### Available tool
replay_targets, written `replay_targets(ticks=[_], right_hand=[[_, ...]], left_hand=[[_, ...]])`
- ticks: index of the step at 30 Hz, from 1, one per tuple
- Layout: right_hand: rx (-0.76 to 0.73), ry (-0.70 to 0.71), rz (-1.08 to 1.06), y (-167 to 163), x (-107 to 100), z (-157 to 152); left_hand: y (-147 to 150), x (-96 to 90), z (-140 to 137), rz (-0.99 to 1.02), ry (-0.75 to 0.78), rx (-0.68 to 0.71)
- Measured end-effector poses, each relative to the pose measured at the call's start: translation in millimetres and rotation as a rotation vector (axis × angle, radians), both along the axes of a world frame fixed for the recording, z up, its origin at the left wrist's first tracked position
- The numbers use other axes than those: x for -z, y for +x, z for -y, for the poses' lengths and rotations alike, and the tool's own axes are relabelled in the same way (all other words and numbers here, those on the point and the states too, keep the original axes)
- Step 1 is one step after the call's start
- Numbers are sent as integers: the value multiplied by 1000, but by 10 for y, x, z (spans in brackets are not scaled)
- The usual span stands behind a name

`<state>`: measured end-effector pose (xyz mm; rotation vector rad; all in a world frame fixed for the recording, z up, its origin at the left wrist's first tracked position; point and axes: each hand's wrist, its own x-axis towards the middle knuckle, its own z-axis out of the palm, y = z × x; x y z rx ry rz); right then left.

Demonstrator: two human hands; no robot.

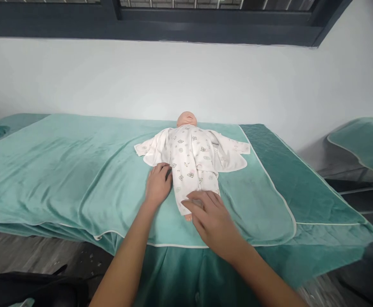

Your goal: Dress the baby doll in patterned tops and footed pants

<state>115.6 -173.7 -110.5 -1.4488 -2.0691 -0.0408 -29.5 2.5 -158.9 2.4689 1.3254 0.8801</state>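
A baby doll (186, 118) lies on its back on a light green blanket (116, 170), its head towards the wall. It wears a white printed shirt (186, 143) with both sleeves spread out sideways, over white printed trousers (182, 187). Beside the trousers' left edge, near the hip, my left hand (158, 184) rests with its fingers stretched out and the thumb against the cloth. Over the lower legs is my right hand (213, 219), fingers loosely bent, tips at the trouser leg. It hides one lower leg; one foot (188, 217) shows below the hem.
Under the blanket is a bed with a darker green cover (298, 183). A white wall (125, 81) and a dark window frame (215, 30) stand behind it. To the right is another green-covered surface (368, 143) with metal bars. A black object (33, 290) sits on the floor, lower left.
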Motion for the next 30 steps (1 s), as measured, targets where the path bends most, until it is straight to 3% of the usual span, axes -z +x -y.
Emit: replay_targets(ticks=[10, 15, 18, 21, 25, 30], right_hand=[[-3, 20, -49, -289, 53, -102], [-15, -25, -107, -188, 116, 35], [-32, 46, -197, -42, 159, 148], [109, 117, -273, 153, 257, 209], [374, 64, -261, 383, 449, 159], [411, -19, -303, 454, 551, -1]], left_hand=[[0, -27, 6, -15, -3, -12], [-9, -11, 2, 3, 2, 9], [-9, -18, 6, 8, -16, 6], [-7, -23, 9, 15, -25, 6], [-5, -13, 2, 12, -16, 6], [-5, -13, -10, 2, -12, 1]])
